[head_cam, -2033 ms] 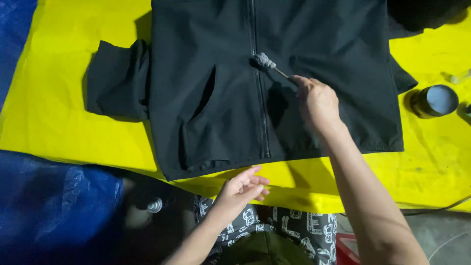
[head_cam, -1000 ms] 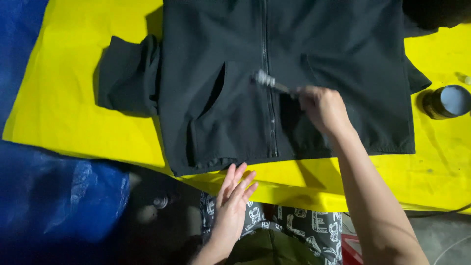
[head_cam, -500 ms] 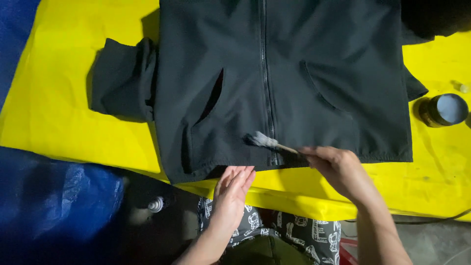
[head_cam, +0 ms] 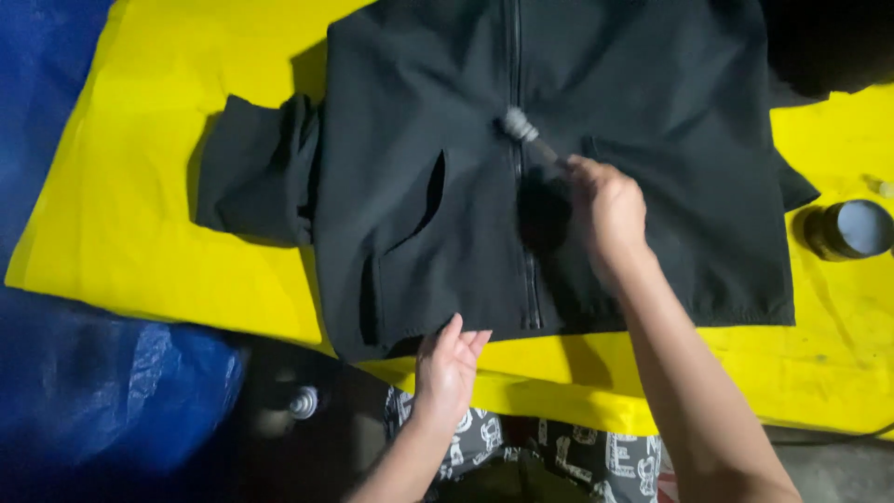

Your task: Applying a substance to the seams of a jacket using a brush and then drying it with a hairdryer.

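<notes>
We see a black zip-front fabric jacket (head_cam: 652, 158) lying flat on the yellow-covered bench (head_cam: 149, 168), hem toward the near edge, one sleeve folded at its left. Our right hand (head_cam: 610, 210) has its grip closed on a small grey-bristled brush (head_cam: 518, 124) resting on the zipper. Our left hand (head_cam: 449, 368) lies open, fingers on the hem. The collar is cut off at the far edge; the brush handle blurs. A dark round tin (head_cam: 849, 229) stands near the right edge.

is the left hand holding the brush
No, the right hand holds the brush over the jacket; the left hand rests at its hem.
</notes>
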